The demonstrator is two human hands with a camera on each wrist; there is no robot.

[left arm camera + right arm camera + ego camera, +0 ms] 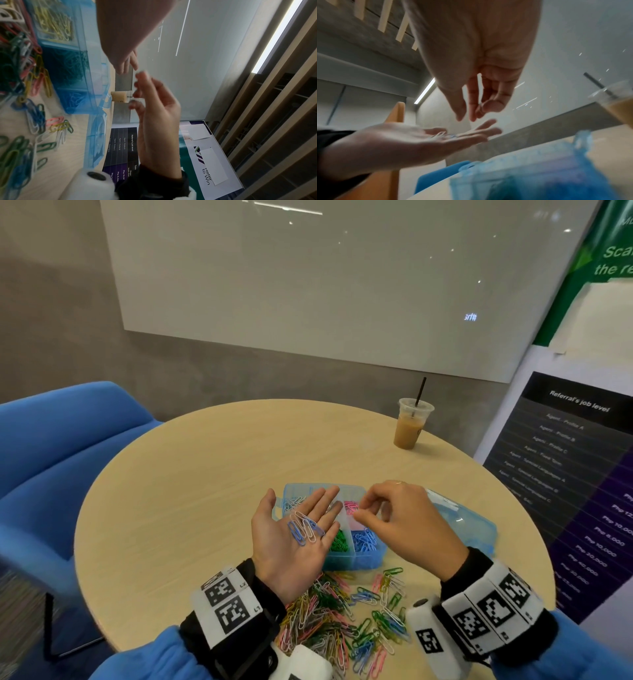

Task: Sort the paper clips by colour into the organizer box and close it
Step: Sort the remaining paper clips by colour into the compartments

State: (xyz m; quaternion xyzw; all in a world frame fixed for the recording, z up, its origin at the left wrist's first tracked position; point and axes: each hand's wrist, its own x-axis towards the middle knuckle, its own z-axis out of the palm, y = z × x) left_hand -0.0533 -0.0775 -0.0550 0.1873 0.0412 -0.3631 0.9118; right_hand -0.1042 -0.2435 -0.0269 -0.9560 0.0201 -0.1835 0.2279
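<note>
Round and pale wood-grained, the tabletop (pixel 212 474) stands before a grey wall bearing a large glossy whiteboard (pixel 308 285), with a blue chair (pixel 61 460) on the left and dark printed posters (pixel 565 474) on the right. An iced coffee cup (pixel 411 424) with a dark straw stands near the far edge.

Open at the middle sits the blue organizer box (pixel 363 559), its lid (pixel 469 525) lying flat to the right; green, blue and pink clips fill separate compartments. A loose pile of mixed paper clips (pixel 346 618) lies just in front of the box, nearer the person.

Above the box, the left hand (pixel 294 532) is held flat, palm up, fingers straight, carrying a few blue and white clips (pixel 305 529). The right hand (pixel 404 522) hovers beside it, fingers curled with thumb and forefinger pinched together; from the head view whether anything is between them cannot be told.

Only the right wrist view hints at a thin pale loop at those fingertips (pixel 483 106), though blurred. Only the left wrist view shows a compartment of yellow clips (pixel 53 23) and slatted ceiling panels (pixel 274 108).
</note>
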